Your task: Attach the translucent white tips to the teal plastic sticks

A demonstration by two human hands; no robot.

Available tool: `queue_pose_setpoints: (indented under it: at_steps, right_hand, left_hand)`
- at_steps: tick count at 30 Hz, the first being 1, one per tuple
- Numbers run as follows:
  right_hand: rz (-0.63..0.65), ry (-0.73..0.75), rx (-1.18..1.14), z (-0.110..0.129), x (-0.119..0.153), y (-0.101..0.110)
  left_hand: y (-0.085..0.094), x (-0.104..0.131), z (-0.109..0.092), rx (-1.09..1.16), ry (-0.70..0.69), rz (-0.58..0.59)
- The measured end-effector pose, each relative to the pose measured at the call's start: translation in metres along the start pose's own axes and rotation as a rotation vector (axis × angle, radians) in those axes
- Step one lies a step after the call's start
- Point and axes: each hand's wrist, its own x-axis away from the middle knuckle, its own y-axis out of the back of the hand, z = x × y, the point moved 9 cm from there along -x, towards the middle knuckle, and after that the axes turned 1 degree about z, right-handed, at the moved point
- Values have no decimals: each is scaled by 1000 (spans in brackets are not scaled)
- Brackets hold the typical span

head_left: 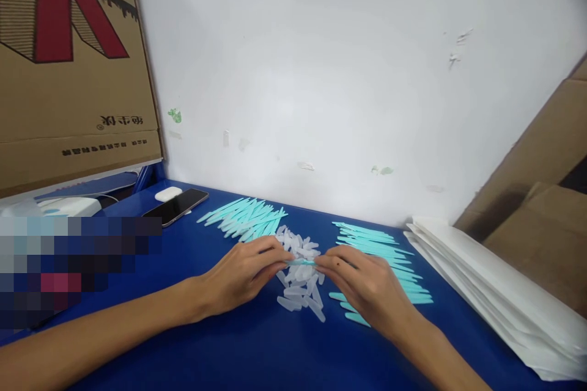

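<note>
Between the fingertips of both hands lies a slim turquoise stick (301, 263), roughly level. My left hand (250, 272) pinches its left end, and my right hand (362, 275) pinches the right end. Directly beneath is a loose pile of translucent whitish cap-like pieces (298, 293) on the blue tabletop (238, 348). Behind my left hand, a heap of turquoise sticks (245, 217) lies criss-crossed. More turquoise sticks (367, 238) are spread in a rough column beside and partly behind my right hand. My fingers cover both ends of the held stick.
A phone (177, 208) and a white earphone case (168, 194) lie at the back left. White envelope-like sheets (486, 293) are stacked along the right edge. Cardboard boxes stand left (77, 85) and right (541, 244); a white wall (298, 73) closes off the back.
</note>
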Motion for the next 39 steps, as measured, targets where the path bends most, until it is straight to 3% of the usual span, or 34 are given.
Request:
queue_pose_setpoints:
  at_steps: [8, 18, 24, 31, 34, 37, 39]
  right_hand:
    - [-24, 16, 27, 9, -1, 2]
    - [-40, 13, -100, 19, -4, 6]
    - [-47, 28, -73, 21, -3, 5]
    - [66, 54, -24, 26, -6, -6]
    - [-11, -22, 74, 7, -9, 9]
    - [-87, -185, 222, -28, -5, 26]
    - [-76, -262, 303, -50, 2, 28]
  left_hand:
    - [-4, -3, 0, 25, 92, 77]
    - [5, -2, -18, 97, 46, -24]
    - [4, 1, -19, 72, 61, 0]
    - [-1, 0, -29, -77, 8, 89]
    - [12, -4, -13, -176, 56, 4]
    - [31, -5, 18, -346, 196, -101]
    - [41, -3, 39, -508, 296, -106]
